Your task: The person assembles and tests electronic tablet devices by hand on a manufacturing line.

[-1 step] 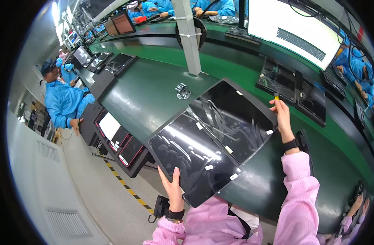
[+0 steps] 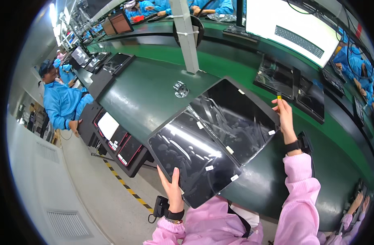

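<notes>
Two glossy black screen panels lie side by side in a black tray [image 2: 258, 98], a left panel [image 2: 187, 167] and a right panel [image 2: 240, 134]. Wrinkled clear film covers both, with small white labels near their edges. My left hand [image 2: 172, 190] grips the tray's near left corner, thumb on top beside the left panel; its other fingers are partly hidden. Just beyond the tray's right edge, my right hand [image 2: 285, 116] is raised, thumb and fingertips pinched around a small yellow-and-black piece [image 2: 279, 97]. Whether its palm touches the tray I cannot tell.
A roll-shaped clear and dark object [image 2: 180, 89] stands on the green table [image 2: 138, 96] near a grey post [image 2: 187, 45]. More trays of panels [image 2: 276, 79] sit below a lit monitor [image 2: 295, 30]. At left, a person in blue [image 2: 62, 102] is beside a tray with red-edged devices [image 2: 129, 150].
My right hand has shifted slightly to the right with the small piece in its fingertips. The left hand keeps its grip on the tray, and the view has moved a little.
</notes>
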Demonstrator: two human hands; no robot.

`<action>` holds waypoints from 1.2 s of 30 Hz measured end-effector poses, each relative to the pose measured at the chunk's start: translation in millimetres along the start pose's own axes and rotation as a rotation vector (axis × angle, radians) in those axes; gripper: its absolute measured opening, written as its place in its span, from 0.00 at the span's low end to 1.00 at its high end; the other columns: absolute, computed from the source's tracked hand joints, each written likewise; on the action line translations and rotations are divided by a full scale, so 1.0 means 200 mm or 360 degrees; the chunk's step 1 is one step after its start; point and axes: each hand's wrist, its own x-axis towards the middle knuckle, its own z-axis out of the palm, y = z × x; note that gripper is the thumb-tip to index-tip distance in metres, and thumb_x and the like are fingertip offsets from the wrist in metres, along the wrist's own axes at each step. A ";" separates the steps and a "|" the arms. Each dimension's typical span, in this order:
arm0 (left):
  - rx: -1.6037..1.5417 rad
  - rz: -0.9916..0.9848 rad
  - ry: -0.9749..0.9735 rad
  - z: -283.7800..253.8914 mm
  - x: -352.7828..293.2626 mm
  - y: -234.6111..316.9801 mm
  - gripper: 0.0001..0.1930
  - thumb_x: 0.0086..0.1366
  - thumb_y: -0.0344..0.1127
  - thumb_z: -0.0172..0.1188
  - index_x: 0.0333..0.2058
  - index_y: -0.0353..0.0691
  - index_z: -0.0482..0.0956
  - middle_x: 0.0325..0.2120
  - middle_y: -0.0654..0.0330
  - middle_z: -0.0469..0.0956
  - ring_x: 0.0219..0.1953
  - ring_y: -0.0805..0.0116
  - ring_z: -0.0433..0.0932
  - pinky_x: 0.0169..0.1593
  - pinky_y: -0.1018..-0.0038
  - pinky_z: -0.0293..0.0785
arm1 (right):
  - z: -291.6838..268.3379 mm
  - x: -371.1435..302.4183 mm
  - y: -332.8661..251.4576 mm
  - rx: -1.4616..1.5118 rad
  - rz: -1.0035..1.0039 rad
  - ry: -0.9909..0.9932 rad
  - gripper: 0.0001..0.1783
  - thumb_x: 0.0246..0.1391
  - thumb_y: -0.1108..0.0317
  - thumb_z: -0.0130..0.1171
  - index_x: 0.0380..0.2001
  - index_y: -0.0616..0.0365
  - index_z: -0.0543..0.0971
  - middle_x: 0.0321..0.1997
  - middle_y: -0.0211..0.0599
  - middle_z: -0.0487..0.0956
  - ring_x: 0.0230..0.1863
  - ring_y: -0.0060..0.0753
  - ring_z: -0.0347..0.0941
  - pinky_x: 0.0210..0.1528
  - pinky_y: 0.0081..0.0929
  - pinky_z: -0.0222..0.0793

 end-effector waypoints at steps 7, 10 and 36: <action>0.0235 0.0131 -0.0280 0.08 -0.13 0.06 0.32 0.62 0.34 0.55 0.61 0.34 0.53 0.53 0.55 0.63 0.51 0.68 0.65 0.55 0.77 0.59 | -0.51 -0.51 -0.20 -0.0094 0.0091 0.0370 0.18 0.63 0.56 0.44 0.36 0.57 0.77 0.22 0.25 0.70 0.26 0.14 0.64 0.30 0.14 0.59; 0.0199 -0.0046 -0.0574 0.11 -0.16 0.06 0.35 0.61 0.29 0.55 0.63 0.33 0.47 0.58 0.53 0.57 0.57 0.66 0.61 0.59 0.74 0.56 | -0.72 -0.79 -0.20 0.0018 0.0164 0.0572 0.17 0.63 0.57 0.45 0.36 0.59 0.76 0.23 0.24 0.68 0.27 0.13 0.63 0.34 0.13 0.60; 0.1902 0.1511 -0.2051 0.42 -0.61 -0.10 0.28 0.63 0.38 0.51 0.60 0.38 0.57 0.63 0.50 0.52 0.66 0.51 0.48 0.64 0.51 0.41 | -0.23 -2.11 -0.30 0.0741 0.0702 0.0117 0.16 0.63 0.68 0.41 0.32 0.69 0.75 0.21 0.32 0.73 0.28 0.22 0.71 0.36 0.19 0.66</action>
